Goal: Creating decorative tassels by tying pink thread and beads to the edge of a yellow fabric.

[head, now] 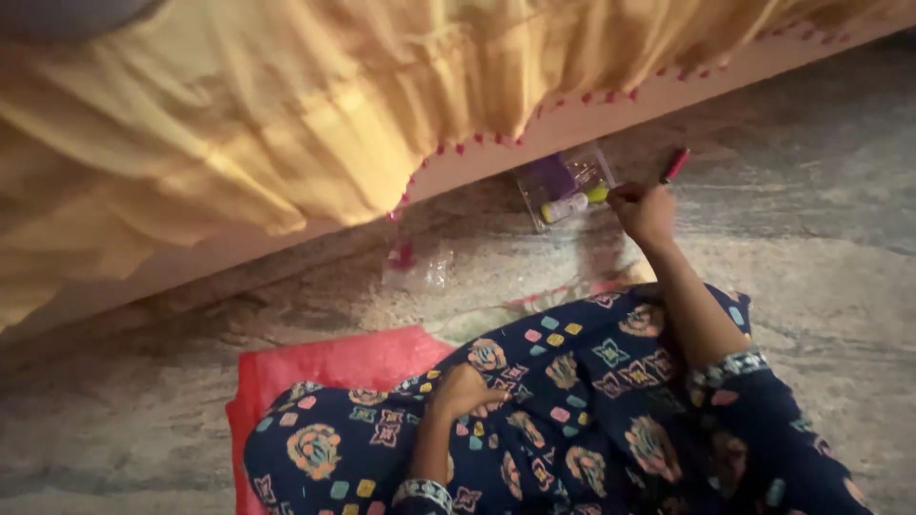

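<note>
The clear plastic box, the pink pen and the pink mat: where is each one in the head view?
clear plastic box [563,189]: head view, on its see-through lid.
pink pen [676,165]: head view, on the barrel above the right hand [644,212].
pink mat [334,367]: head view, on its bare upper part.

Yellow bedsheet [239,114], pink mat [324,367]

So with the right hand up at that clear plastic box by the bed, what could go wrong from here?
1. The right hand, stretched far forward with a slim red pen-like item, might nudge the small clear plastic box under the yellow bedspread.
2. The white and yellow tubes in the box could roll out.
3. The left hand rests on the lap, so nothing steadies the box.
</note>
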